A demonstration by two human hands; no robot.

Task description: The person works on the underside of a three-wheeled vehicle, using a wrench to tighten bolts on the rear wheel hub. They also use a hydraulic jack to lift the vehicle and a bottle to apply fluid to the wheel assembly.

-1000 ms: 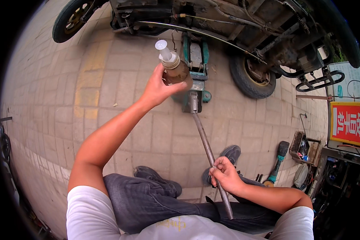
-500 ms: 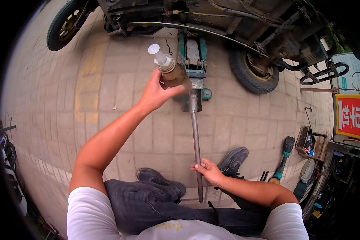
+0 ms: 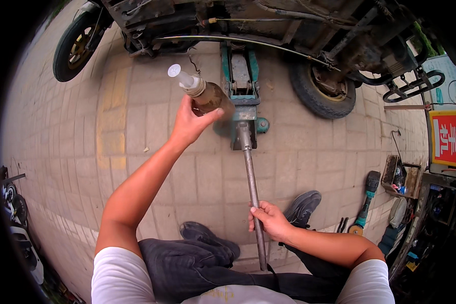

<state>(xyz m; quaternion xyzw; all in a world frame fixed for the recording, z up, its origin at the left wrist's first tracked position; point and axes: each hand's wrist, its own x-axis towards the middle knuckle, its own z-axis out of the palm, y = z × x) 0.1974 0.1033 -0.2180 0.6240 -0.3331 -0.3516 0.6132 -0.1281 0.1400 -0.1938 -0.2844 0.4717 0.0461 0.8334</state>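
Head view — left hand grips bottle (contents unclear).

The jack is teal green, its handle grey, the bottle murky brown.

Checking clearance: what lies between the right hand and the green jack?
Head view: the metal bar, stretching from right hand to green jack over paving.

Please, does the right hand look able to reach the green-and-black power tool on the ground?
Probably yes, once the right hand releases the metal bar: the power tool lies uncovered to its right, past the right shoe.
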